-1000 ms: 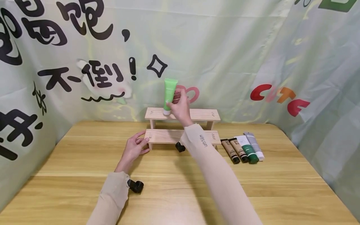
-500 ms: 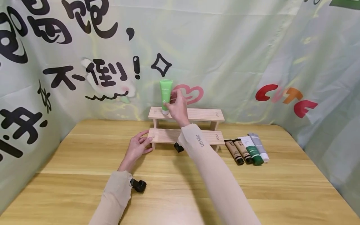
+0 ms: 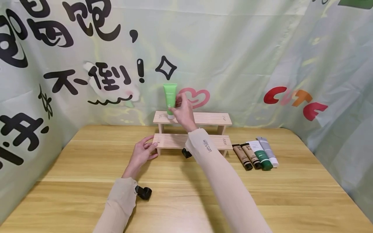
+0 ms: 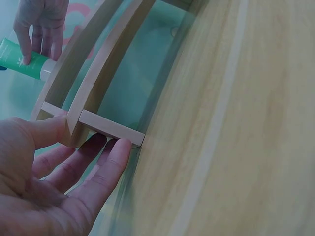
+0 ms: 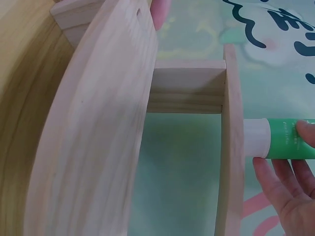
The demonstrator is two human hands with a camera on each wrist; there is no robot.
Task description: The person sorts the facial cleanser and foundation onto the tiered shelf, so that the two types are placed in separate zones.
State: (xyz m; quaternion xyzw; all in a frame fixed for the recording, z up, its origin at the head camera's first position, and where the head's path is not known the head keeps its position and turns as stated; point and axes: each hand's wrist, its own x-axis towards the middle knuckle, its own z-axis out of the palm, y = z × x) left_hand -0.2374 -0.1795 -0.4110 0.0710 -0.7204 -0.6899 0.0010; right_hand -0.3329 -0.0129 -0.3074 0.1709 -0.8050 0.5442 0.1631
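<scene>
A green tube [image 3: 170, 99] stands cap-down on the top step of a small two-step wooden rack [image 3: 209, 118]. My right hand [image 3: 181, 111] holds the tube near its white cap, thumb and fingers round it. The right wrist view shows the green tube [image 5: 288, 143] with its white cap against the top board [image 5: 231, 147]. My left hand [image 3: 142, 152] holds the left end of the lower step, thumb on top and fingers under. In the left wrist view the left hand [image 4: 74, 167] lies against the rack's leg [image 4: 110, 129].
Several tubes [image 3: 256, 156] lie side by side on the wooden table [image 3: 291, 194] right of the rack: two brown, one white-and-green, one grey. A printed fabric backdrop [image 3: 233, 48] closes in the table at the back and both sides.
My right hand has slid the green tube leftward along the top step and stood it straighter. The left hand has kept its hold on the lower step.
</scene>
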